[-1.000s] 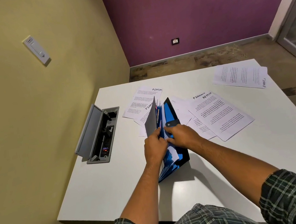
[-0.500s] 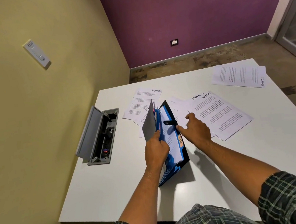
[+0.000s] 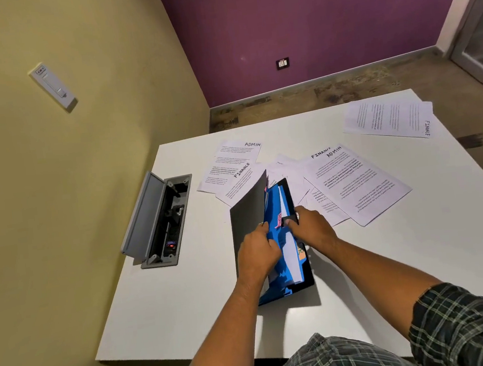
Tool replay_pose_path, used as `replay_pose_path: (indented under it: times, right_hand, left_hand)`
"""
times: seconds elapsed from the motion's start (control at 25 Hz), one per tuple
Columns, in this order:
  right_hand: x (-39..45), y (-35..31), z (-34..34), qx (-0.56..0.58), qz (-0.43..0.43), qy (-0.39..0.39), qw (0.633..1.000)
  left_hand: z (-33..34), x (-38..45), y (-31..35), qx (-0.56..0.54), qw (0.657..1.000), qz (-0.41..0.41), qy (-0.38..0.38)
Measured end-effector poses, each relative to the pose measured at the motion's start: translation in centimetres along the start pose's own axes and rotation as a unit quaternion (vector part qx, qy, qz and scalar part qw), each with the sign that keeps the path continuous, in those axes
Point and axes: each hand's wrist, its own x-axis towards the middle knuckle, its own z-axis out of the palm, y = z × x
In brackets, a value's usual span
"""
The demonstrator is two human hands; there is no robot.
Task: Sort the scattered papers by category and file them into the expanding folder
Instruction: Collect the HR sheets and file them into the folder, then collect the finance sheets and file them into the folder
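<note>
Filling the middle and right of the frame, a white tabletop (image 3: 420,253) sits in a corner between an olive wall (image 3: 72,200) on the left and a purple wall (image 3: 321,19) at the top. A folder (image 3: 282,238), blue inside with a black outer cover, stands open on the tabletop just below the frame's centre, its grey front flap (image 3: 246,212) raised and leaning left. White sheets and coloured tabs show among the blue pockets.

Papers lie scattered above and to the right of the folder. A large sheet (image 3: 356,182) headed ADMIN lies right of centre over other sheets, one of them showing FINANCE at its top edge. Two overlapping sheets (image 3: 233,168), marked ADMIN and FINANCE, lie above and left of the folder, their lower edge behind the flap. A separate stack (image 3: 388,118) marked FINANCE lies at the upper right, well apart from the rest.

A grey cable box (image 3: 160,218) with its lid propped open is sunk into the left part of the tabletop. A white switch (image 3: 52,85) hangs on the olive wall at upper left; a dark socket (image 3: 283,63) sits low on the purple wall.

Both forearms reach up from the bottom edge, plaid sleeves at the elbows. The left hand (image 3: 258,252) curls around the flap and front pockets, pulling them leftward. The right hand (image 3: 313,226) pinches the black clasp tab (image 3: 290,219) at the folder's back edge.
</note>
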Motion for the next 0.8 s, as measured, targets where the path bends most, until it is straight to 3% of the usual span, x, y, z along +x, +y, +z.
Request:
replay_pose_path:
  times: [0.36,0.64,0.8]
  right_hand:
    - [-1.2,1.4,4.6,-0.047,-0.024,-0.075,0.996]
    - [-1.7,3.9,6.6,-0.033,-0.027,-0.158,0.987]
    - [-1.5,5.1,6.8,-0.031,0.011,-0.188,0.982]
  left_hand:
    - [2.8,-2.1,-0.2,0.211,0.975,0.025,-0.059]
    - [5.1,-3.2,-1.8,0.295,0.949,0.033,-0.108]
    - [6.3,-3.3,-2.6,0.285,0.947,0.023,-0.149]
